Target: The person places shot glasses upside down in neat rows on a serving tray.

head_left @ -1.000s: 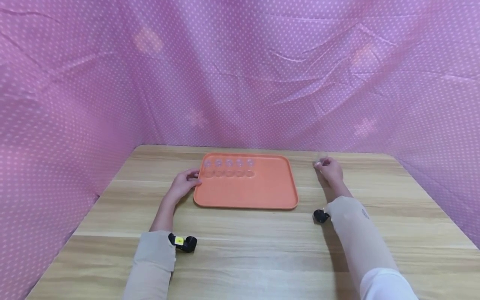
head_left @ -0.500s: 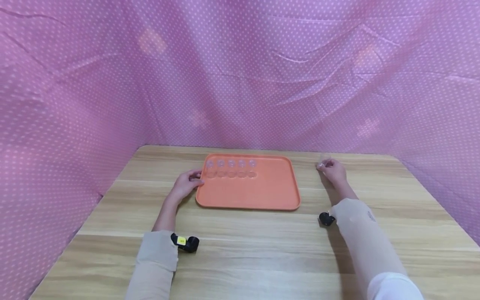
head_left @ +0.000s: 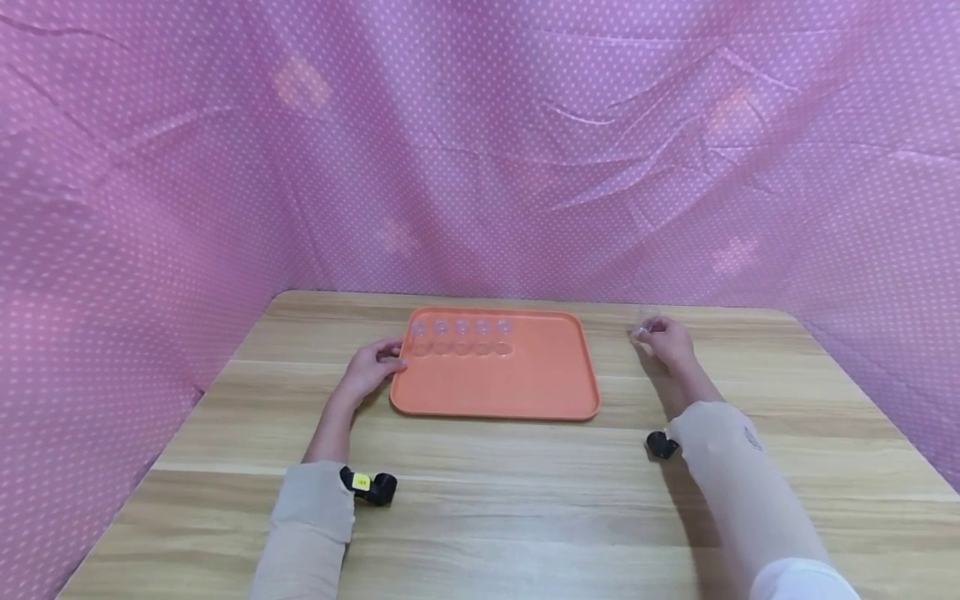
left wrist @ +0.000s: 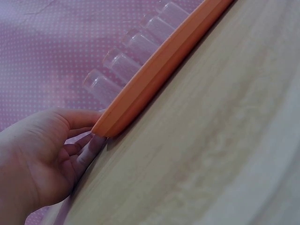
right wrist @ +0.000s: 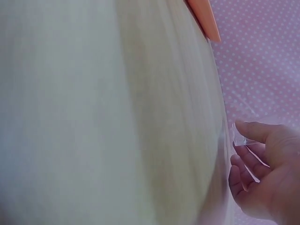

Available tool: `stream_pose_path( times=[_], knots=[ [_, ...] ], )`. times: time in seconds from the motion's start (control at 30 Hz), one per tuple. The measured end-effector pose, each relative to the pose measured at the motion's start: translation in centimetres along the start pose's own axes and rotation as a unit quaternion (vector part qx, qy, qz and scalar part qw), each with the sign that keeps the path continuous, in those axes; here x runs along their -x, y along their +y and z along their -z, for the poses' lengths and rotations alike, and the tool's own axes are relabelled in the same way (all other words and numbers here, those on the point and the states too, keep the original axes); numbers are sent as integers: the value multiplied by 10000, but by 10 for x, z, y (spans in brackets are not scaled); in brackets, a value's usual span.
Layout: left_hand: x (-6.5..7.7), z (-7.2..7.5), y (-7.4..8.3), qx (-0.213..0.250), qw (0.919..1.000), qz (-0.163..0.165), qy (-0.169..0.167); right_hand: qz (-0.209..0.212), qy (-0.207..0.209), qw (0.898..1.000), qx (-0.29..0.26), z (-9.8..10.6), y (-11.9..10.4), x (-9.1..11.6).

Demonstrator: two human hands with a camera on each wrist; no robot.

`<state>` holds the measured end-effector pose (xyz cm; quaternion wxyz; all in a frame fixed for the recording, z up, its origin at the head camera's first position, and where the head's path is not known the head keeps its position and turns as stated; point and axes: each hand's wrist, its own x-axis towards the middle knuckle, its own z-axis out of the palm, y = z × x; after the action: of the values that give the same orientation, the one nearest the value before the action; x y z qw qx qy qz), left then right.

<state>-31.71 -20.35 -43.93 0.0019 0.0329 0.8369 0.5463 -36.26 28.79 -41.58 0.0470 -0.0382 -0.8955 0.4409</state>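
Note:
My left hand [head_left: 366, 369] grips the left rim of an orange tray [head_left: 543, 375], the thumb on the rim's edge and fingers curled below it in the left wrist view. Several clear cups [left wrist: 104, 86] stand in one row along the tray's far left part. Off the tray's right side, my right hand [head_left: 670, 342] pinches another clear cup [right wrist: 241, 136] between thumb and index finger. That cup is close to the table surface; whether it touches cannot be told. The other fingers of this hand are loosely curled.
A wood-grain table [head_left: 495, 500] carries the tray near its far edge. Pink dotted cloth [head_left: 480, 167] hangs behind the table and along both sides. A small black camera sits on each wrist, the left one [head_left: 378, 487] with a yellow label.
My right wrist has shifted slightly right and nearer, with the clear cup still pinched and slightly lower in view. The left hand stays on the tray rim. The head view has shifted a little.

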Motion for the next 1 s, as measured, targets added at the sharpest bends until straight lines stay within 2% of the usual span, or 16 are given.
stream_pose_path(
  times=[0.23,0.7,1.0],
  knots=[
    [2,1,1,2,10000,14,-27,104,-82,9996,254,4,-7,5],
    [4,1,4,-115,9999,50,-49,264,-278,9993,39,9,-15,19],
    [3,1,3,-138,9999,51,-48,558,-274,9976,297,11,-26,23]
  ],
)
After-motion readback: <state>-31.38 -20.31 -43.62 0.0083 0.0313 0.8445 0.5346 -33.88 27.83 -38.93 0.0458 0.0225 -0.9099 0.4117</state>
